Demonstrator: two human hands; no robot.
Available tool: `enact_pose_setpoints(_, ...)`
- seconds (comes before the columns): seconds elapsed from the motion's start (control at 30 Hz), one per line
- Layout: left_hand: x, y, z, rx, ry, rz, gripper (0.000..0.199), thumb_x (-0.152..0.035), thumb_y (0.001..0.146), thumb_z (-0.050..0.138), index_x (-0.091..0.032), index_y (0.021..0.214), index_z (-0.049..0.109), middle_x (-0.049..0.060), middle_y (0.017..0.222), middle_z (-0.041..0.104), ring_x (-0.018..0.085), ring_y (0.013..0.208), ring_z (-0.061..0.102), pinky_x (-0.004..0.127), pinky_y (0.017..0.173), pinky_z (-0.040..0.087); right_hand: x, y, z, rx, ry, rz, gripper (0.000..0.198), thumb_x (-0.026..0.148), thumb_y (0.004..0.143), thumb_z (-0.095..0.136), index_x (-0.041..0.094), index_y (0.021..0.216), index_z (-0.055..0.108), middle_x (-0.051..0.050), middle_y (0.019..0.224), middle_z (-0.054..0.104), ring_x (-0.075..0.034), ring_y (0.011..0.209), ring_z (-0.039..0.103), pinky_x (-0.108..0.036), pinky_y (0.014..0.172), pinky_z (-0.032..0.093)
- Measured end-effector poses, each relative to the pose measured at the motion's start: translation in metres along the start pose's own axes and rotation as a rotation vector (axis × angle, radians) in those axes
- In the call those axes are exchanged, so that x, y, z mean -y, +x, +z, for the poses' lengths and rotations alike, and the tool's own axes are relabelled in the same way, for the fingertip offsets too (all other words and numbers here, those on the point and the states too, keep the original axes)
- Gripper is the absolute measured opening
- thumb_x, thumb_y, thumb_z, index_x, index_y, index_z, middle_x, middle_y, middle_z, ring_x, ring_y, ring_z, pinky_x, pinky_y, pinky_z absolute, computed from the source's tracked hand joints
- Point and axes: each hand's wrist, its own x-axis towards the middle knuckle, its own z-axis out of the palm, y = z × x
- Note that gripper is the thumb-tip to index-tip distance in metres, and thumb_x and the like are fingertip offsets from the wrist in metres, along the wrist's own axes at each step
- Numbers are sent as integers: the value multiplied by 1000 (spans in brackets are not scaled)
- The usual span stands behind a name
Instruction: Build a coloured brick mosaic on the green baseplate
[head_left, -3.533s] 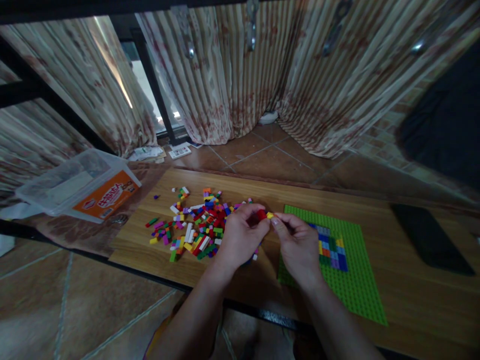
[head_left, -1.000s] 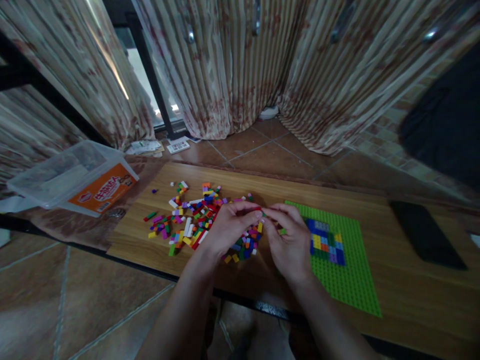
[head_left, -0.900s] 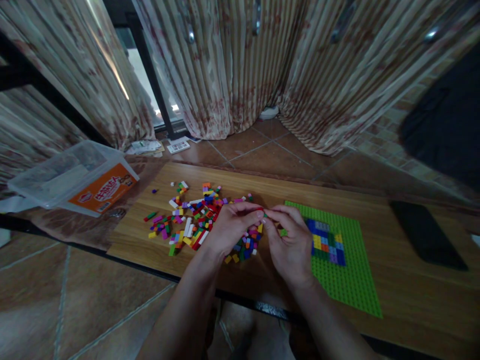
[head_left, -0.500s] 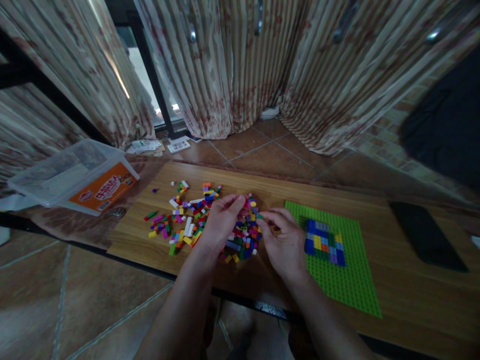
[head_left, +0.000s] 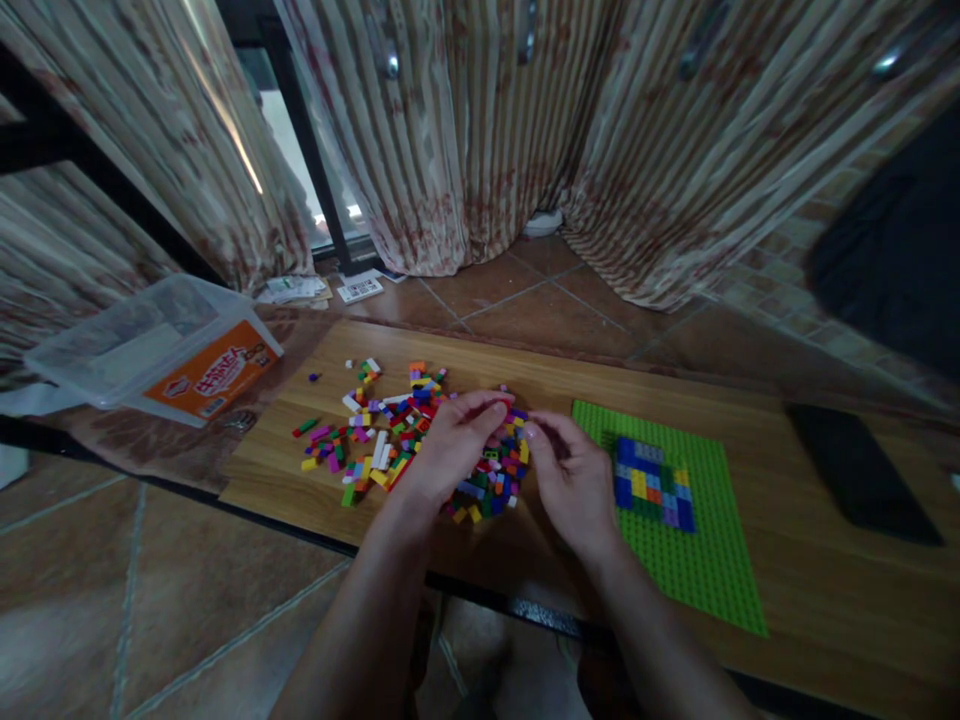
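Note:
Over the pile of small toy bricks [head_left: 472, 490], my left hand [head_left: 454, 440] is closed, with a bit of a red brick [head_left: 508, 402] showing at its thumb and fingertips. Close beside it on the right, my right hand [head_left: 574, 475] has its thumb and fingers pinched together; whatever they hold is too small to name. The fingertips of both hands are near each other. To the right of my right hand lies a green baseplate [head_left: 709, 570], bearing a flat patch of joined bricks [head_left: 654, 485] in blue, yellow, orange and lilac.
Loose bricks spread leftward across the wooden board [head_left: 277, 455]. A clear plastic box [head_left: 157, 340] with an orange label stands at the far left. On the right lies a dark flat slab [head_left: 862, 472]. Striped curtains [head_left: 495, 140] hang behind.
My right fingertips have drawn back slightly from the bricks, toward the right. My left hand still pinches the red brick, nearly in place. The view has shifted slightly.

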Motion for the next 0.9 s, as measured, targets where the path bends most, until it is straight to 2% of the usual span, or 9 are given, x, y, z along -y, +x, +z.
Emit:
enact_pose_setpoints(0.17,2,-1,3,67,-1,36,19,-23,76,69,-16,93,74,2,83,69,11,71,60,24,71,48,0,2,-1,8,60,96,30,48,88,56,19,89,64,-3,79,71,-17,72,64,-29,67,48)
enact_pose_setpoints(0.53,2,-5,4,187,-41,19,25,-28,75,73,-15,97,75,1,77,69,11,72,60,24,72,46,4,4,-6,95,171,100,30,41,91,53,20,69,58,3,62,57,-12,59,51,-24,58,37)
enact_pose_setpoints(0.67,2,-6,3,193,-85,12,26,-28,73,76,-15,95,76,2,79,70,10,71,60,23,71,46,5,4,-5,101,270,95,29,40,89,55,21,68,58,4,60,53,-12,61,50,-24,59,38)
enact_pose_setpoints(0.9,-1,-6,1,175,-233,-34,27,-28,70,79,-14,93,76,3,79,71,10,71,63,25,75,50,1,3,-2,115,363,118,29,43,90,54,21,71,59,3,64,56,-12,62,50,-25,60,39)
